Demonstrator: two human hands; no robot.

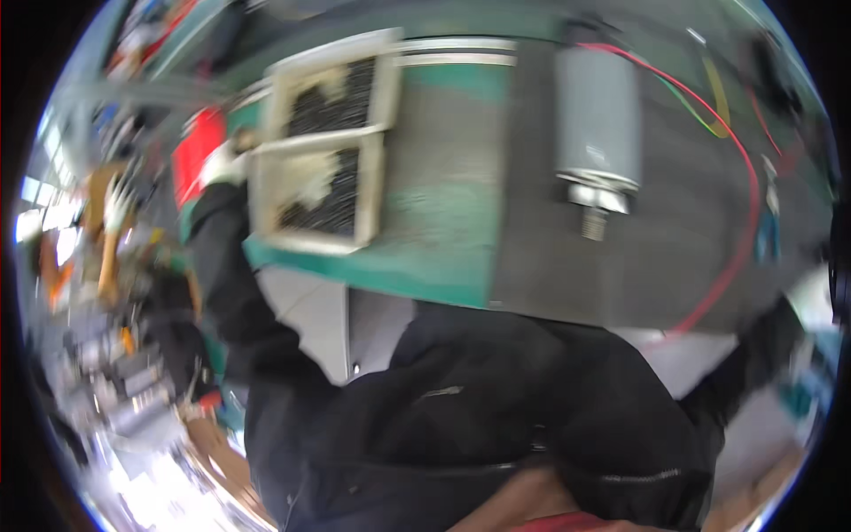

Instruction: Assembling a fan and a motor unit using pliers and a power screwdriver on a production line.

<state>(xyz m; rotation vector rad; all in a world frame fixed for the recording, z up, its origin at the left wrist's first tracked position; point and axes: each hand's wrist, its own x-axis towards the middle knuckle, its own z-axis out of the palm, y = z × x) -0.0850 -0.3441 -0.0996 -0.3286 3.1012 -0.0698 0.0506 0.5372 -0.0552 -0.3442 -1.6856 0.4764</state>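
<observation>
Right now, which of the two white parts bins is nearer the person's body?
The lower parts bin, on the near side; the upper parts bin sits beyond it, farther away.

Flat dark-grey mat [550,275] at right. On it, smooth grey cylinder [599,111], threaded metal tip [594,224] pointing near; thin red cable [754,199] curves past its right.

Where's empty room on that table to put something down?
The green mat has bare room between the white trays and dark mat; so does the dark mat's near part, between grey cylinder and red cable. It's crowded left, by the red bin and left hand.
</observation>
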